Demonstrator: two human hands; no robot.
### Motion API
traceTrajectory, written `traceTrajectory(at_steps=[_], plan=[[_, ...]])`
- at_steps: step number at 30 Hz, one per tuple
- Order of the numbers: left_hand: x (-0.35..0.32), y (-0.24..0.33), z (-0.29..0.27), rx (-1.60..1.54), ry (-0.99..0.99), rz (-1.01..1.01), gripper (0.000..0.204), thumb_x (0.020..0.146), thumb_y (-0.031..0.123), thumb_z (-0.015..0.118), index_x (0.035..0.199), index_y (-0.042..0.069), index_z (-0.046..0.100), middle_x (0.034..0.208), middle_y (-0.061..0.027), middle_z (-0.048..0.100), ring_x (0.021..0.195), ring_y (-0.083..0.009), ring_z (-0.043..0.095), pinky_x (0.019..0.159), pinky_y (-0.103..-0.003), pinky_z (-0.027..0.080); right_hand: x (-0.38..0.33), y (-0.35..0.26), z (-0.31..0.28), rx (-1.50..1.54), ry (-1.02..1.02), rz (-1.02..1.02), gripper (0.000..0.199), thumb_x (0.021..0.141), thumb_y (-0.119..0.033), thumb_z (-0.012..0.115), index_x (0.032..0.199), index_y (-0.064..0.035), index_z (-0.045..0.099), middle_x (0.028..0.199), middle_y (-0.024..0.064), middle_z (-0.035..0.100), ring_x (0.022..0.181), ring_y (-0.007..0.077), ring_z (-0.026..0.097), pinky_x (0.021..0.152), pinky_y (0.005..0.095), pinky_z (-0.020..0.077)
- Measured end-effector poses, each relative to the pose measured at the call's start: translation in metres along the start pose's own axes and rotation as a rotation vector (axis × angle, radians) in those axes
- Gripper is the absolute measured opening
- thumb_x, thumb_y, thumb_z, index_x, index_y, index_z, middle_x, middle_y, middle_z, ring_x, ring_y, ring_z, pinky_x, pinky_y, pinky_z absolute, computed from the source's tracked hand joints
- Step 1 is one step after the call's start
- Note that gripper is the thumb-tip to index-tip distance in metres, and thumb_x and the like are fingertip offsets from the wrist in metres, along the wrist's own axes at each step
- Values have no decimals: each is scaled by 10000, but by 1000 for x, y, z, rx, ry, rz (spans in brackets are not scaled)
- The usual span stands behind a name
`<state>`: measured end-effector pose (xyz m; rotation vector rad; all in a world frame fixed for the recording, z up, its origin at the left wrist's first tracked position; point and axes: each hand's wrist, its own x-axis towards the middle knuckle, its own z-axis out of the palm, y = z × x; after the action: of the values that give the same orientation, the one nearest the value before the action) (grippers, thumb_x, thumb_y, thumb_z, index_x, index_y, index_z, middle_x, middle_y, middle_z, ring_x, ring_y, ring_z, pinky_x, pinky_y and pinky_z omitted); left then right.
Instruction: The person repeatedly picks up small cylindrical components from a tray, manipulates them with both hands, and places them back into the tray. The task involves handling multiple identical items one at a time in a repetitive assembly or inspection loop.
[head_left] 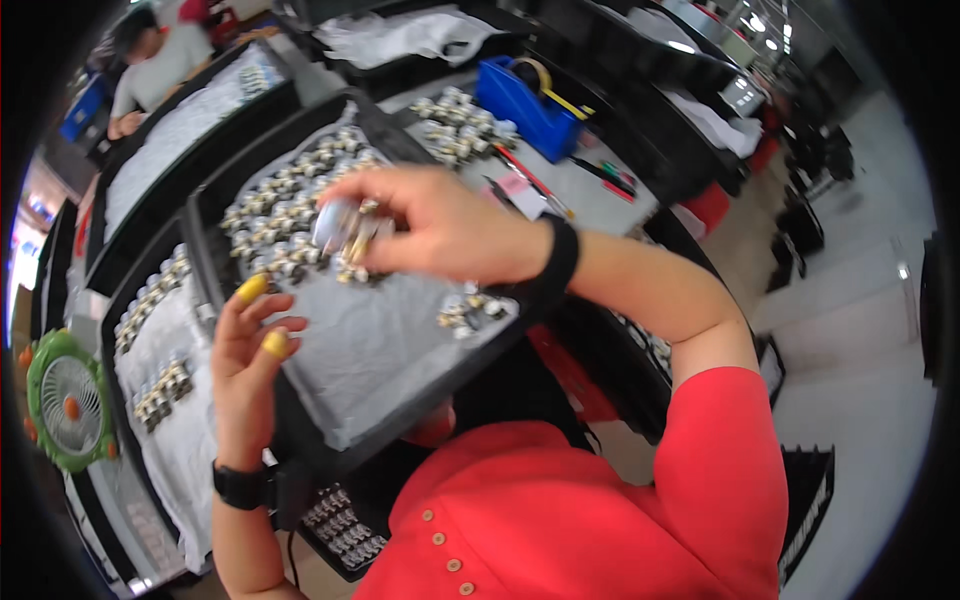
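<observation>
My right hand (pixel 435 222) is over the black tray (pixel 425 408), its fingers closed around a few small silver and brass-coloured metal fittings (pixel 350 232). Motion blurs them, so I cannot make out their exact kind. Rows of similar fittings (pixel 285 205) fill the far part of this tray, on a white cloth liner (pixel 365 330). A loose cluster of fittings (pixel 470 312) lies near its right edge. By the tray's left side, my left hand (pixel 250 350) is raised with fingers apart and nothing in them. Yellow finger covers show on two of its fingertips.
A second lined tray (pixel 190 440) with fittings stands at left, beside a green fan (pixel 70 400). Beyond the tray are a heap of fittings (pixel 460 125), a blue tape dispenser (pixel 530 105) and several pens (pixel 605 180). Another person (pixel 160 65) sits at far left.
</observation>
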<state>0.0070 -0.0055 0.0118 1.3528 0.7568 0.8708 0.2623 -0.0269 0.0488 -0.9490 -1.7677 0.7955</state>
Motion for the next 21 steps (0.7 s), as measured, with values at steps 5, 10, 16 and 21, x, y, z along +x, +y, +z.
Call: traceTrajectory(at_steps=[5, 10, 16, 21], plan=[[-1, -3, -2, 46, 50, -81, 434, 875, 134, 584, 1282, 53, 458, 1118, -51, 579, 916, -115, 588, 777, -211, 467, -114, -52, -142, -195, 399, 310, 432, 843, -47, 611, 1252, -42, 473, 1095, 45, 564, 977, 111, 554, 836, 254, 459], [6, -8, 6, 96, 41, -131, 393, 887, 128, 569, 1262, 47, 483, 1089, -42, 584, 891, -104, 584, 767, -206, 459, -328, -14, -244, -446, 634, 665, 420, 800, 24, 615, 1198, -30, 491, 1116, 24, 558, 1052, 107, 517, 917, 260, 398], [6, -15, -2, 96, 76, -146, 342, 893, 135, 567, 1220, 52, 514, 1033, -23, 586, 863, -96, 575, 758, -210, 450, -502, 41, -236, -614, 719, 1097, 404, 713, 11, 657, 1092, -45, 530, 959, 57, 619, 852, 138, 578, 752, 264, 456], [6, -17, -2, 132, 6, -157, 330, 907, 135, 558, 1217, 35, 503, 1024, -37, 581, 860, -104, 577, 783, -224, 462, -516, 44, -209, -809, 663, 1253, 389, 688, -37, 691, 1049, -63, 546, 938, 114, 640, 882, 242, 619, 773, 327, 476]])
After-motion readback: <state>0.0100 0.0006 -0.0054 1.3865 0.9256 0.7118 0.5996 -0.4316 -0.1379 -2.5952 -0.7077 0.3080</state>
